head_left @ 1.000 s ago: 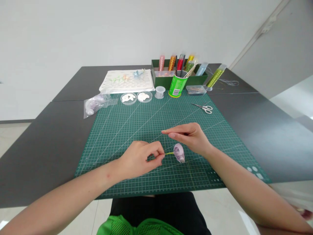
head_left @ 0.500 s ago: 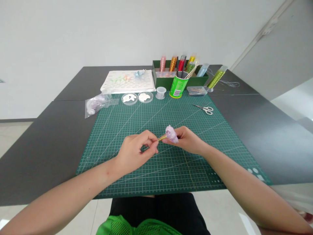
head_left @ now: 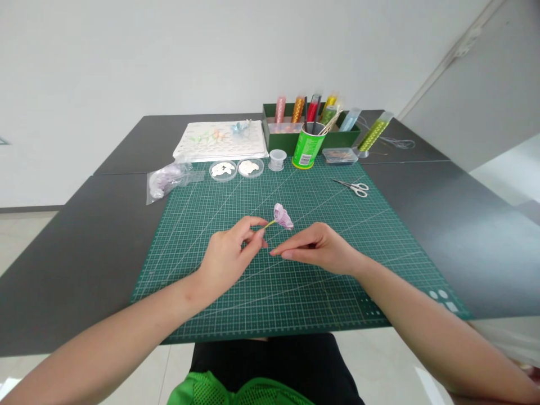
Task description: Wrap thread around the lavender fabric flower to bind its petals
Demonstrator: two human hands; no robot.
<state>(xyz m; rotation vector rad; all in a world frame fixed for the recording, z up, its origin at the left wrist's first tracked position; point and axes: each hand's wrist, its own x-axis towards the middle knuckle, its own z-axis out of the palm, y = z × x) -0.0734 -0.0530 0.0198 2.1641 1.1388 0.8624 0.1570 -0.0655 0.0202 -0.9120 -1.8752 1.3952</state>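
My left hand pinches the thin green stem of a small purple paper flower and holds it tilted up over the green cutting mat. The bloom points up and to the right, just above both hands. To the right of the stem, my right hand hovers low over the mat with its fingers stretched out toward my left hand. It holds nothing, and its fingertips lie just below the flower.
Scissors lie on the mat's right side. At the far edge stand a green cup of tools, a green box of coloured tubes, two small dishes, a small round spool and white patterned paper. A plastic bag lies at left.
The flower rose from near the mat to above my hands. My right hand touched the bloom half a second ago, then let go and dropped below it.
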